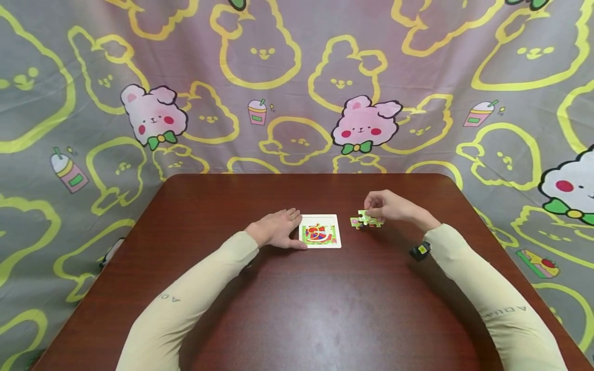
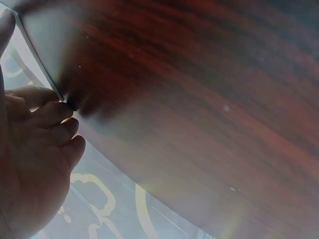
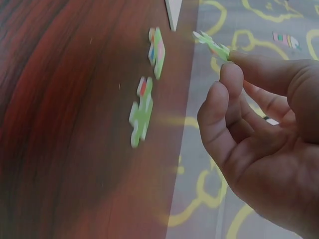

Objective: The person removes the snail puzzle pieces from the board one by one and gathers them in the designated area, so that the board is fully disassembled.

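Observation:
A white-framed puzzle board [image 1: 337,232] with a red, blue and green picture lies flat on the table. My left hand [image 1: 278,229] rests along its left edge, fingers extended, the thumb by its lower left corner. Right of the board, my right hand [image 1: 387,205] pinches a green puzzle piece [image 3: 212,44] between thumb and fingertips, raised above the tabletop. Beneath it two loose pieces lie on the wood: a green piece with a pink patch [image 3: 157,52] and a green piece with a red spot [image 3: 142,112]. In the left wrist view only a sliver of the board shows.
The brown wooden table [image 1: 297,309] reaches back to a patterned curtain [image 1: 287,103] that hangs behind it and on both sides. A dark wrist device [image 1: 419,251] sits at the right cuff.

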Motion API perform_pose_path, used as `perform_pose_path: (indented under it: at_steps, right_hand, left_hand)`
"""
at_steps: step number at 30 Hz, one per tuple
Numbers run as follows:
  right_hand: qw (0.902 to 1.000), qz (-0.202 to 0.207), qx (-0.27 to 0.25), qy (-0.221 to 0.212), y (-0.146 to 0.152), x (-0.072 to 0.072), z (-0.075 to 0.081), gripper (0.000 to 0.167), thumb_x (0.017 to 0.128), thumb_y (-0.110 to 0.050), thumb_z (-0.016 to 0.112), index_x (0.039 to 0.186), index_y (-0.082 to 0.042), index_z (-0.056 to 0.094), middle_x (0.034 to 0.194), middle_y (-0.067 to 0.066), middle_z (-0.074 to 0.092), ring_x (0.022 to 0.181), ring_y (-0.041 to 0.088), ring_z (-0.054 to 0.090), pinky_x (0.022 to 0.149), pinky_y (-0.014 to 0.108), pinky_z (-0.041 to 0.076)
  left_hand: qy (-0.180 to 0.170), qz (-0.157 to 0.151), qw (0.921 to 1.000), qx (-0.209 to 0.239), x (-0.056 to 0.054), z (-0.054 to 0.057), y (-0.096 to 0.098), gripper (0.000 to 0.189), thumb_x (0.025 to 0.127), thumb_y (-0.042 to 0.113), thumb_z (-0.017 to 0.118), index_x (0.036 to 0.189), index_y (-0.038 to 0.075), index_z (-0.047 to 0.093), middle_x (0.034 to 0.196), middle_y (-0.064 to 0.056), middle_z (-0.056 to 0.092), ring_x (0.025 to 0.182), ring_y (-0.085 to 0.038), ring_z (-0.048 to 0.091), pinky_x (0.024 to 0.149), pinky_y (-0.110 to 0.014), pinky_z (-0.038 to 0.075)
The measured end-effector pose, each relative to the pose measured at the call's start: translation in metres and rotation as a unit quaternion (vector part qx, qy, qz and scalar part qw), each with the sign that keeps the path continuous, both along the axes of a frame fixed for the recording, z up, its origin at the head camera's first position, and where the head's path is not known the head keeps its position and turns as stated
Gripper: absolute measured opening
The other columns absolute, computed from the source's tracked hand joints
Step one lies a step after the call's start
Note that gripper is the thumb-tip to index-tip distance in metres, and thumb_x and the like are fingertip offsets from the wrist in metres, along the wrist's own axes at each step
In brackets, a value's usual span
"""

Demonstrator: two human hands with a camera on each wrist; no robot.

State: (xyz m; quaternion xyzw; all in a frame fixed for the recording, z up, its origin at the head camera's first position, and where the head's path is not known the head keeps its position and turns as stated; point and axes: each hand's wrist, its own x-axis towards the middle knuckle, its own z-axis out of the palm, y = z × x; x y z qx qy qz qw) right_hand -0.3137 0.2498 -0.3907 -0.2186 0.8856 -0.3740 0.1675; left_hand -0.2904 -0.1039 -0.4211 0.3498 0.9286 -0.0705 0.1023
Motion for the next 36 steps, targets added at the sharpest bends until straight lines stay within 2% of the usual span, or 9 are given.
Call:
perform_pose_path:
  at_steps: [7,15,22,26,29,36]
  right_hand:
    - [0.9999,-0.002,0.005,-0.012,0.018,0.0,-0.002,0.013,0.093,-0.013,0.067,0.096,-0.002,0.06,0.084,0.023,0.061,0.065,0.022,0.059,0.06,0.039,0.056]
    - [0.9991,-0.005,0.033,-0.026,0.042,0.0,-0.004,0.013,0.094,-0.014,0.066,0.097,-0.003,0.061,0.08,0.015,0.061,0.065,0.021,0.059,0.06,0.037,0.056]
    - [0.9979,-0.016,0.032,-0.053,0.059,-0.002,-0.008,0.015,0.095,-0.012,0.064,0.1,0.001,0.059,0.081,0.013,0.06,0.063,0.018,0.058,0.059,0.036,0.056]
    - [0.9971,-0.018,0.023,-0.071,0.064,-0.004,-0.011,0.016,0.095,-0.01,0.064,0.1,0.003,0.057,0.08,0.015,0.06,0.062,0.017,0.057,0.057,0.034,0.054]
    - [0.9972,-0.012,0.029,-0.068,0.065,-0.006,-0.014,0.016,0.094,-0.01,0.064,0.1,0.003,0.058,0.079,0.016,0.06,0.061,0.016,0.057,0.056,0.033,0.054]
    - [0.9958,-0.025,0.059,-0.065,0.064,-0.011,-0.018,0.016,0.092,-0.008,0.066,0.098,0.002,0.057,0.073,0.006,0.057,0.059,0.016,0.055,0.053,0.03,0.052]
  left_hand:
    - [0.0,-0.001,1.0,0.002,-0.001,-0.001,0.0,0.104,0.084,0.08,0.044,0.154,0.004,0.029,0.162,-0.015,0.026,0.152,-0.028,0.021,0.124,-0.038,0.023]
    - [0.004,-0.002,1.0,0.005,-0.002,-0.003,-0.001,0.104,0.084,0.08,0.044,0.154,0.004,0.029,0.162,-0.015,0.027,0.152,-0.028,0.022,0.123,-0.039,0.023]
    - [0.007,-0.006,0.9999,0.004,-0.002,-0.002,-0.001,0.103,0.084,0.079,0.045,0.153,0.003,0.031,0.161,-0.015,0.028,0.151,-0.029,0.023,0.123,-0.039,0.024]
    - [0.007,-0.007,1.0,0.003,-0.002,-0.001,0.0,0.103,0.084,0.079,0.045,0.153,0.003,0.031,0.161,-0.015,0.028,0.151,-0.028,0.023,0.123,-0.039,0.023]
    - [0.006,-0.007,1.0,0.003,-0.002,-0.001,0.0,0.103,0.085,0.079,0.045,0.153,0.003,0.031,0.161,-0.015,0.028,0.151,-0.028,0.023,0.123,-0.039,0.023]
    - [0.01,-0.007,0.9999,0.004,-0.002,-0.002,0.0,0.103,0.084,0.079,0.046,0.152,0.003,0.032,0.16,-0.016,0.029,0.151,-0.029,0.024,0.123,-0.038,0.024]
